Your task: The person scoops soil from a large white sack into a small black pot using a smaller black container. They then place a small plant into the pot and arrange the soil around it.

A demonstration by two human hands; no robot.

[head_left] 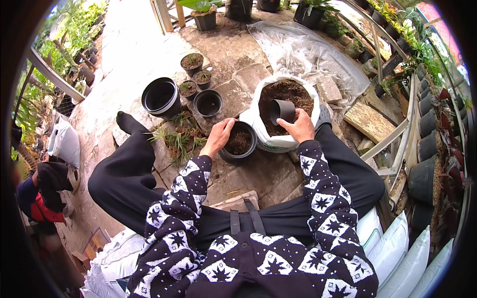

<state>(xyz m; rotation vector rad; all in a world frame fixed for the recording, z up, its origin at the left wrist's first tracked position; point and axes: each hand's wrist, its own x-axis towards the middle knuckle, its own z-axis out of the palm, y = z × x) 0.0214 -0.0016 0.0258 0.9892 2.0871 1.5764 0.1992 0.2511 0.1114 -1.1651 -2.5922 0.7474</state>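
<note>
My right hand (302, 126) grips a small black plastic pot (284, 110), tilted on its side over the dark soil (303, 91) in an open white sack (261, 136). My left hand (219, 137) rests at the left rim of a black plant pot (242, 158) partly filled with soil; its fingers are together, and their hold on the rim is partly hidden. Left of that pot lies a loose heap of small grassy plants (177, 143). Behind them stand an empty black pot (208, 103), a stack of larger black pots (161, 96) and several small pots with seedlings (192, 61).
Clear plastic sheeting (309, 52) and a patterned slab (369, 121) lie beyond the sack. Full white sacks (387, 238) stand at the lower right, others (115, 257) at the lower left. A person (44, 190) sits at the far left. Potted plants (205, 18) line the back.
</note>
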